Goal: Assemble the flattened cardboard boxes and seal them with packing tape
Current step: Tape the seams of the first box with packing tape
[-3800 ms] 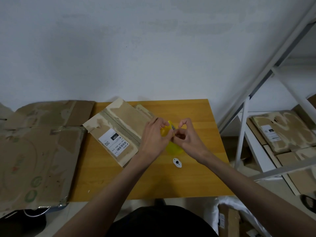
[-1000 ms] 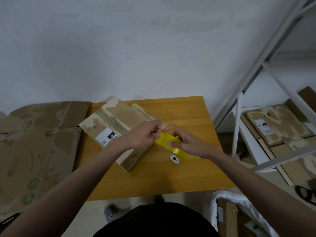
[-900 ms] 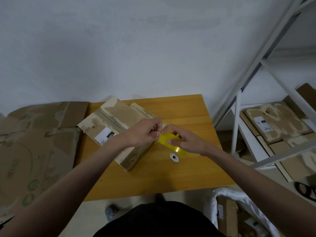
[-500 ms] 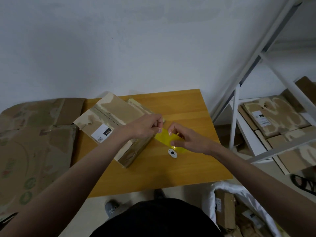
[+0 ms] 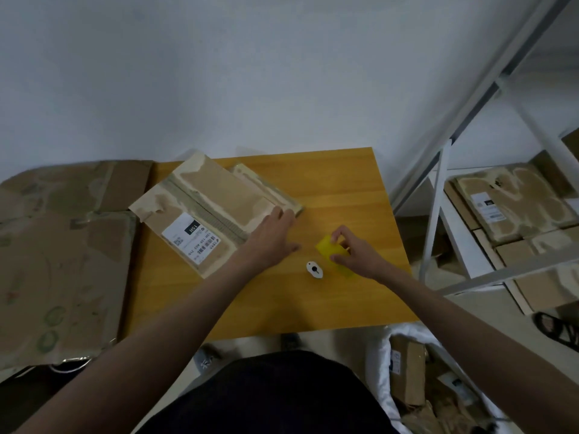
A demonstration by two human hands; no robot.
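The cardboard box (image 5: 216, 211) lies on the wooden table (image 5: 313, 308), a little left of the frame's centre. The left hand (image 5: 269, 238) rests on its right end with fingers nearly straight, gripping nothing. At centre right, the right hand (image 5: 354, 252) pinches the yellow tape (image 5: 330, 249) between thumb and curled fingers. I think it is best to press the box firmly and draw the tape straight along the seam. The tape's loose end is hidden. The small white object (image 5: 314, 269) beside it I cannot identify.
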